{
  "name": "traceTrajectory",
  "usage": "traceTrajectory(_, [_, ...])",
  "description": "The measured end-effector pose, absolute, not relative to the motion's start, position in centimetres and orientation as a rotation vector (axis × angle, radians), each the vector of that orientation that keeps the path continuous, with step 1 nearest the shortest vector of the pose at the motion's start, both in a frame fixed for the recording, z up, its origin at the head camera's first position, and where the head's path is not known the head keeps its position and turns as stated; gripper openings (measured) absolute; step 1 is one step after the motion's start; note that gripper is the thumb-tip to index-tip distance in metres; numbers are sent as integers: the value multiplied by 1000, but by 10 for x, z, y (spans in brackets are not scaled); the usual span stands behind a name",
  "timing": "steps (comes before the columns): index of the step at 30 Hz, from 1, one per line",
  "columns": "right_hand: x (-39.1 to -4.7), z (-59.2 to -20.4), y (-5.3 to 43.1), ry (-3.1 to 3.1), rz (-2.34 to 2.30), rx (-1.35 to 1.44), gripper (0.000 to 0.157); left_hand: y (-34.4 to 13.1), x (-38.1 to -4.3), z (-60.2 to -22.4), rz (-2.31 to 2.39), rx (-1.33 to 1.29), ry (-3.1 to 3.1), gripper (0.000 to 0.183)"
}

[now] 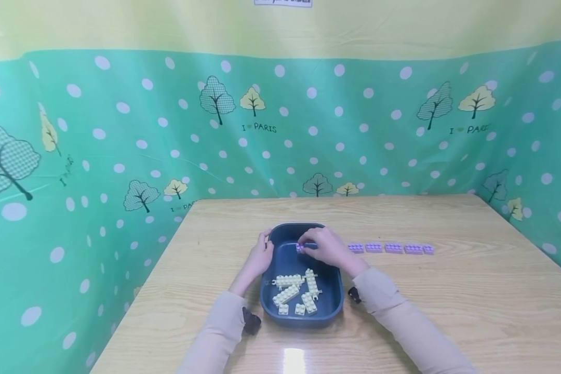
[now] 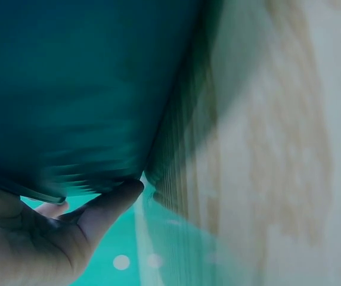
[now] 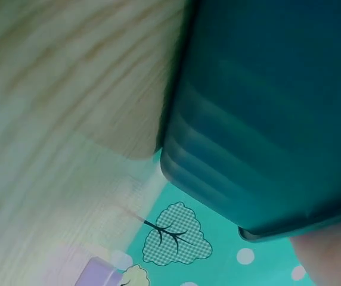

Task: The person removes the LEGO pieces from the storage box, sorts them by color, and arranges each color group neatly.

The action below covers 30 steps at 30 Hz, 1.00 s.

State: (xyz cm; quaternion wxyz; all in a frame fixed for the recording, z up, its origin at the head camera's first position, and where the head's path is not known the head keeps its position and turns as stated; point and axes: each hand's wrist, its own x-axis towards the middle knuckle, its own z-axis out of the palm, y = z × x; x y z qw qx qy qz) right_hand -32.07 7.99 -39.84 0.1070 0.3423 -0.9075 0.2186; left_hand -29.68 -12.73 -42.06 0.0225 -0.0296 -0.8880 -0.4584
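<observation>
Currently, a small purple brick [image 1: 299, 248] is pinched between the thumb and fingers of the right hand [image 1: 328, 246], within the far half of a dark blue tray [image 1: 287, 259]; whether the tray's floor is touched by it cannot be told. The tray's left side is grasped by the left hand [image 1: 260, 255], one digit being laid along the outer wall and the others kept at the rim. Cream bricks [image 1: 288, 281], some long and some small and square, are scattered over the tray's near half. Five more purple bricks [image 1: 393, 248] are lined up on the wooden table [image 1: 472, 291], to the right of the tray, and the table is backed by a green dotted curtain [image 1: 308, 150] printed with trees
</observation>
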Motion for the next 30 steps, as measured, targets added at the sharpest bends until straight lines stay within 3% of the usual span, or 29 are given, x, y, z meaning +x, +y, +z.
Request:
traceTrajectory(14, [-312, -381, 101, -2642, 846, 1002, 26, -127, -296, -419, -1405, -91, -2739, 45])
traceTrajectory(30, [-311, -369, 144, -2726, 946, 812, 23, -127, -298, -423, -1414, -94, -2735, 45])
